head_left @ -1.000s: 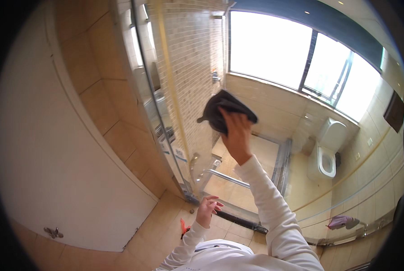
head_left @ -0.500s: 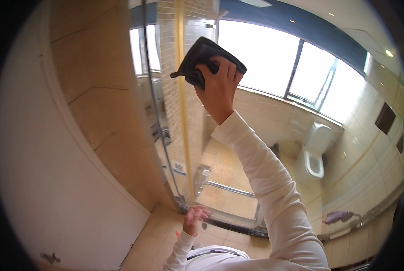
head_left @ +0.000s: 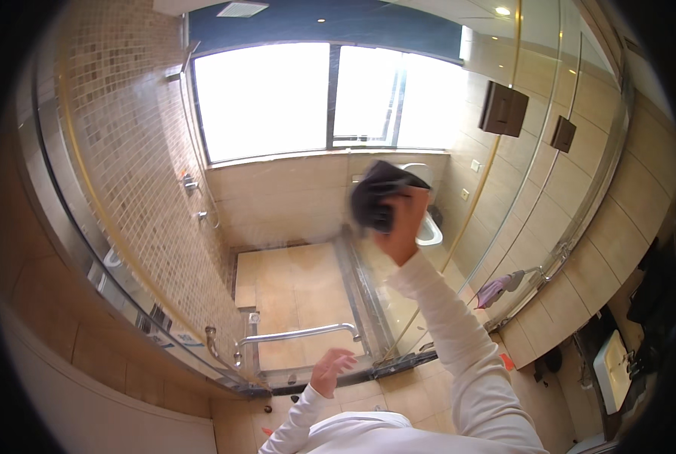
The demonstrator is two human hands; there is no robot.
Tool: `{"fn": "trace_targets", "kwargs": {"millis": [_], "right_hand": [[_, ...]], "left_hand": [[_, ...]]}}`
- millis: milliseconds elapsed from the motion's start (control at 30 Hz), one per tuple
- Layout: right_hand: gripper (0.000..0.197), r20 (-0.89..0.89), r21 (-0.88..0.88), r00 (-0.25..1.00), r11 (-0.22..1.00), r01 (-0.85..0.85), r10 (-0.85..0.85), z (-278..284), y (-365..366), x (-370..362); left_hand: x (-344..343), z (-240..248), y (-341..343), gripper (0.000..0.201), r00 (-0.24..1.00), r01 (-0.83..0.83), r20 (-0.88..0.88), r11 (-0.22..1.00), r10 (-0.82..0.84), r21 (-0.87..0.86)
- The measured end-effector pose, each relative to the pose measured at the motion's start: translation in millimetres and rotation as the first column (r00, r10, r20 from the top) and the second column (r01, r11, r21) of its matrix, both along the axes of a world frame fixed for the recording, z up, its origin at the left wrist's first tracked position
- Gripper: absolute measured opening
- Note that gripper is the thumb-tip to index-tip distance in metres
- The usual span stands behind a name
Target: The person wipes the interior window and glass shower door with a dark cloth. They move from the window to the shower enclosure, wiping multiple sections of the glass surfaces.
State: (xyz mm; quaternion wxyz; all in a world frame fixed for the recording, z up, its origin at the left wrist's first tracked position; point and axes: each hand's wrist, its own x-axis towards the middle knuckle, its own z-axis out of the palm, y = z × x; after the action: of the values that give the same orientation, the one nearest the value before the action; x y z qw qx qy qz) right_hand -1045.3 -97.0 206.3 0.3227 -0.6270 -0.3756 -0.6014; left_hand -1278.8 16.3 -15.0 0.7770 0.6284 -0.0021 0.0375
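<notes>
A folded dark cloth (head_left: 372,193) is gripped in my right hand (head_left: 406,227), with the arm stretched forward and up at the glass shower enclosure. Cloth and fingers are a little smeared by motion, and whether the cloth touches the glass I cannot tell. Low in front of my body hovers my left hand (head_left: 332,371), holding nothing, its fingers loosely bent and apart. Just beyond it a chrome bar handle (head_left: 300,333) runs across the glass door.
Behind the glass lie a tiled shower floor (head_left: 292,287), a mosaic wall (head_left: 126,106) and a bright window (head_left: 262,102). A toilet (head_left: 430,231) stands partly behind my right hand. To the right hang a purple cloth (head_left: 497,287) and, lower, a washbasin (head_left: 612,371).
My view has turned to the right. My right hand has come down and right with the cloth still in it. The left hand stays low, near my body.
</notes>
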Motion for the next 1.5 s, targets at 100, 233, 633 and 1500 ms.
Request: {"fn": "trace_targets", "kwargs": {"millis": [100, 233, 633, 1500], "right_hand": [[0.034, 0.053, 0.208, 0.999, 0.978, -0.025, 0.014, 12, -84, 46], [0.040, 0.022, 0.226, 0.999, 0.973, -0.039, 0.034, 61, -109, 55], [0.051, 0.034, 0.074, 0.995, 0.992, -0.101, 0.099, 97, 144, -80], [0.055, -0.286, 0.008, 0.953, 0.995, -0.104, 0.102, -61, 89, -62]], "left_hand": [[21, -4, -26, 0.024, 0.998, 0.060, -0.013, 0.998, -0.060, 0.013], [36, -7, -43, 0.024, 0.999, 0.038, -0.002, 0.999, -0.038, 0.004], [-27, 8, 21, 0.026, 0.922, -0.386, -0.027, 0.923, 0.386, -0.003], [-24, -4, 25, 0.029, 0.976, -0.178, -0.126, 0.984, 0.178, 0.013]]}}
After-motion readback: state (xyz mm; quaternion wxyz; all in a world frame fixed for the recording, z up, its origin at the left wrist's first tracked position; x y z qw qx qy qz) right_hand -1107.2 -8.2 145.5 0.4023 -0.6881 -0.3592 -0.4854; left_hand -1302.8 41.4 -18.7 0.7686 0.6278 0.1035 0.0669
